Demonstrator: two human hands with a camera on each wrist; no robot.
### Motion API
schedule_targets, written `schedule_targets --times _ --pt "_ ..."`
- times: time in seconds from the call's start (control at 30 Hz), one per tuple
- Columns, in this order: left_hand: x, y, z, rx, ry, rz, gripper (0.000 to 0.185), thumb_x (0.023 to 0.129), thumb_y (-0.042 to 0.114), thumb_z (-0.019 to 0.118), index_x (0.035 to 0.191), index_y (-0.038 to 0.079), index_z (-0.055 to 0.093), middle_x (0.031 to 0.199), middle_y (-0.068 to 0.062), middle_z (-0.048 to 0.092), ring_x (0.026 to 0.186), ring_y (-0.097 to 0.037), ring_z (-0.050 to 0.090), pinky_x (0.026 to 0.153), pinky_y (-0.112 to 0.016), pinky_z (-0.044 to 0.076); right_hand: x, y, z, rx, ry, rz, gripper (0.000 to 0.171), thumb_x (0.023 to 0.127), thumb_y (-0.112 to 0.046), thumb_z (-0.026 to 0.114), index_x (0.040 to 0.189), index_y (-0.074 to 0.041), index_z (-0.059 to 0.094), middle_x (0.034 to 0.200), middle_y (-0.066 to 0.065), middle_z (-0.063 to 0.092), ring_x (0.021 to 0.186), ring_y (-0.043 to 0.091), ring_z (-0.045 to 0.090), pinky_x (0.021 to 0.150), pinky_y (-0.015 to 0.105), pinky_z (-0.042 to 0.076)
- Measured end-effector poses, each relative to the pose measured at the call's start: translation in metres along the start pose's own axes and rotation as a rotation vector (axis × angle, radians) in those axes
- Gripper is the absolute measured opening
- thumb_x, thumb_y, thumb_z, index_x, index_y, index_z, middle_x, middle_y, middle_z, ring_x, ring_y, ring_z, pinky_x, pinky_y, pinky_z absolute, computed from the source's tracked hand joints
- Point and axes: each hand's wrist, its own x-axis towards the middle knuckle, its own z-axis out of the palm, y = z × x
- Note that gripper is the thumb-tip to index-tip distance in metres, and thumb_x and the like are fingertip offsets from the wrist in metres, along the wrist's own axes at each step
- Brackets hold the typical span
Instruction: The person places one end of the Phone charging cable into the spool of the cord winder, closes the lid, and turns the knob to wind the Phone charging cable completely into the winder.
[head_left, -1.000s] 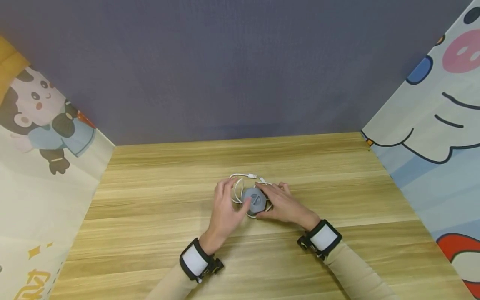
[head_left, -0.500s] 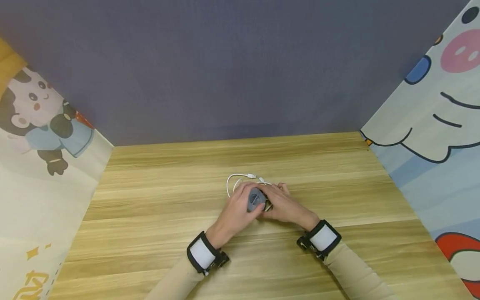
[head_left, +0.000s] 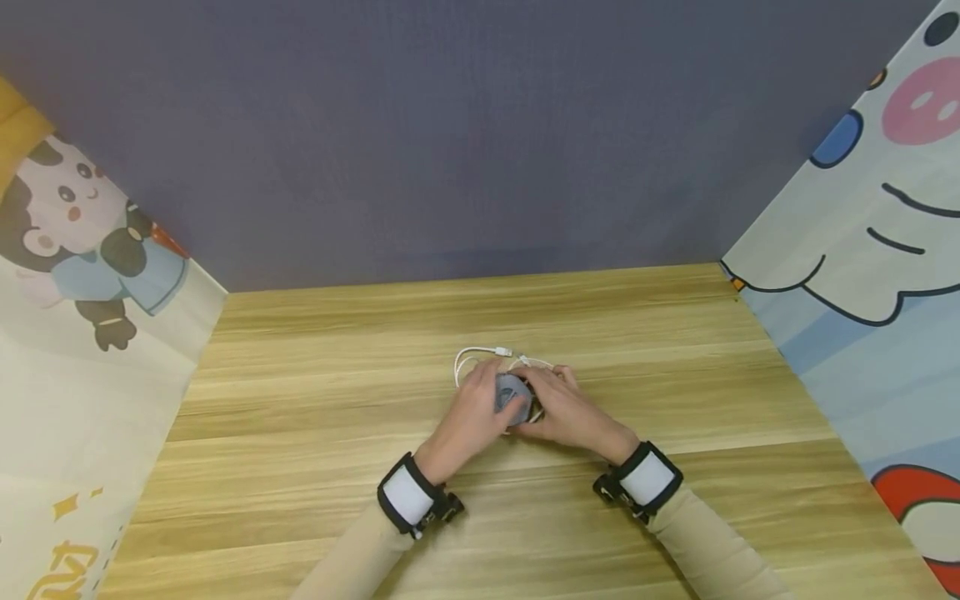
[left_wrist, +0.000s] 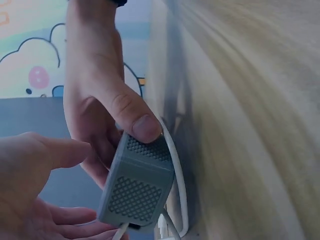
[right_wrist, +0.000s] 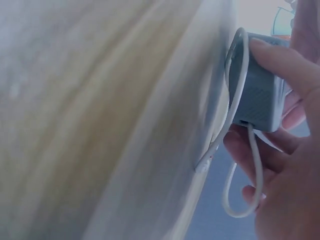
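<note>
A grey many-sided cable winder (head_left: 510, 385) with crosshatched sides stands between both hands on the wooden table. My right hand (head_left: 576, 415) grips it from the right, the thumb pressing one side in the left wrist view. Around its left side curves my left hand (head_left: 468, 410), with the thumb over its round top, where a recessed grip partly shows. A white cable (right_wrist: 256, 160) runs out of a slot in the winder (right_wrist: 262, 95) and loops beside it. One white plug (head_left: 504, 352) lies on the table behind the hands. The left fingertips are partly hidden.
The wooden table (head_left: 315, 417) reaches back to a dark grey-blue panel (head_left: 465, 150). Cartoon-printed panels flank it at the left (head_left: 161, 350) and right (head_left: 862, 250). A second small connector (head_left: 523, 360) lies near the white plug.
My left hand has moved right and closed in around the winder, its thumb now over the top. The visible cable loops at left have shifted slightly. My right hand has stayed in place.
</note>
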Motion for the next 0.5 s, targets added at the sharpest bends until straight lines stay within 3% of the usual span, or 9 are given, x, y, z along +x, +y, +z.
schedule_targets --times 0.2,0.33,0.5 --pt "0.004 -0.001 -0.012 -0.091 -0.004 -0.055 0.068 0.097 0.029 0.072 0.146 -0.010 0.046 0.143 -0.029 0.055 0.118 -0.038 0.063 0.092 -0.048 0.059 0.001 -0.004 -0.008 -0.009 0.079 -0.059 0.087 0.074 -0.032 0.093 0.144 -0.001 0.051 0.133 0.014 0.067 0.120 0.027 0.064 0.097 0.046 0.035" --pt "0.006 0.000 -0.023 -0.179 -0.028 -0.087 0.067 0.098 0.033 0.070 0.146 -0.009 0.048 0.141 -0.027 0.057 0.122 -0.039 0.061 0.098 -0.050 0.056 0.001 -0.005 -0.016 -0.049 0.129 -0.111 0.087 0.072 -0.032 0.096 0.142 -0.003 0.053 0.129 0.011 0.069 0.117 0.026 0.063 0.100 0.052 0.032" --pt "0.010 0.001 -0.038 -0.354 -0.108 -0.139 0.067 0.099 0.033 0.069 0.148 -0.006 0.046 0.143 -0.027 0.057 0.128 -0.040 0.060 0.105 -0.048 0.053 0.001 -0.011 -0.030 -0.060 0.127 -0.116 0.087 0.071 -0.031 0.096 0.143 -0.009 0.052 0.130 0.010 0.067 0.118 0.026 0.062 0.103 0.054 0.030"
